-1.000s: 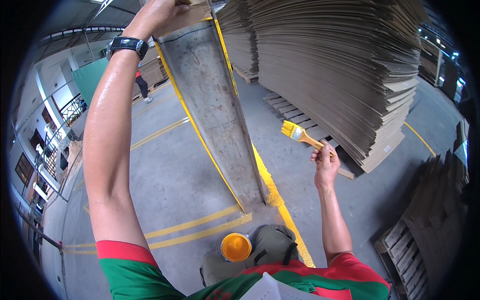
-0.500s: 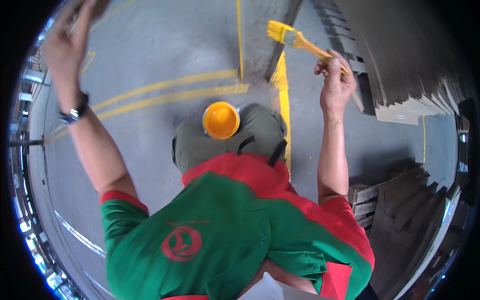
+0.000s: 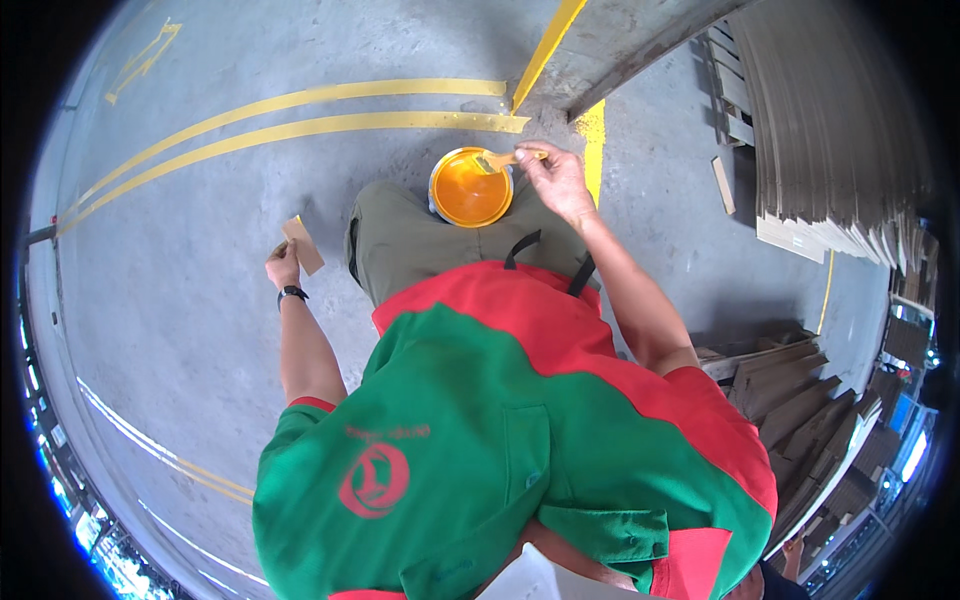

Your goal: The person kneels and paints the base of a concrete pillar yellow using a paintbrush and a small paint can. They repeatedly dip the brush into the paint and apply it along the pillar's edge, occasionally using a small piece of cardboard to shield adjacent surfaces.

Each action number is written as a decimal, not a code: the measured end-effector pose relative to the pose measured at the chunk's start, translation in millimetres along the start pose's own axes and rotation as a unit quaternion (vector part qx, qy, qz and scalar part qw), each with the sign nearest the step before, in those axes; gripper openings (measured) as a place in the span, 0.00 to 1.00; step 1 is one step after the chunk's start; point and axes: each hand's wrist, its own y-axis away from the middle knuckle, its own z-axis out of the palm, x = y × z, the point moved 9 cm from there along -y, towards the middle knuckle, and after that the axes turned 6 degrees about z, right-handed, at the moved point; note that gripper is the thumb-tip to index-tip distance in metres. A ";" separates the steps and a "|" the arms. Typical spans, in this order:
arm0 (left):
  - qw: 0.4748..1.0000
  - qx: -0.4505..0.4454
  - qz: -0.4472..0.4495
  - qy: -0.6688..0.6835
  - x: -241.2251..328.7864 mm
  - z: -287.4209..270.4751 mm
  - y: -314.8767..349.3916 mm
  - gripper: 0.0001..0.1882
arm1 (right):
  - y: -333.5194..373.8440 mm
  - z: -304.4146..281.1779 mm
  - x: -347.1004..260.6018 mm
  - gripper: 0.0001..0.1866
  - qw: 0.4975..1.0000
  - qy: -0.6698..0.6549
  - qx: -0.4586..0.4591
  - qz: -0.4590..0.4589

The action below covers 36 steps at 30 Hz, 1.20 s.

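A paint bucket [image 3: 440, 192] with orange-yellow paint inside stands at my knees. My right hand [image 3: 556, 180] grips a paintbrush [image 3: 528, 156] by its wooden handle. Over the far right part of the bucket's mouth is the brush head, its bristles at the paint; whether they dip in is hard to see. Out to the left of my knees, my left hand [image 3: 283, 265] pinches a small flat piece of brown cardboard [image 3: 304, 247], held above the grey floor. A dark watch is on my left wrist.
Two parallel yellow lines [image 3: 400, 121] run across the floor beyond the bucket. A metal beam [image 3: 650, 50] stands at the far right of them, near a yellow-painted strip [image 3: 593, 140]. Stacked brown sheets [image 3: 840, 130] and more boards [image 3: 790, 395] lie to the right. Another person's hand [image 3: 793, 556] shows at lower right.
My right hand has brought the paintbrush down and left to the bucket. My left hand has dropped from the upper left to beside my knees, where the cardboard piece now shows.
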 end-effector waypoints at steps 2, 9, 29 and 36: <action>0.995 -0.009 -0.055 0.086 -14.9 5.5 -1.3 0.20 | -1.0 11.2 -1.1 0.15 0.998 0.063 0.004 -0.005; 0.961 0.009 -0.141 0.237 -60.9 11.7 -20.8 0.19 | 9.2 41.8 -7.8 0.16 0.978 0.152 0.006 -0.145; 0.991 0.053 0.065 -0.108 87.1 13.6 -0.2 0.24 | 0.3 100.3 26.0 0.17 0.946 0.298 -0.100 -0.082; 0.988 0.091 0.107 -0.065 86.9 1.8 24.5 0.24 | 4.3 93.3 20.7 0.18 0.946 0.306 -0.087 -0.066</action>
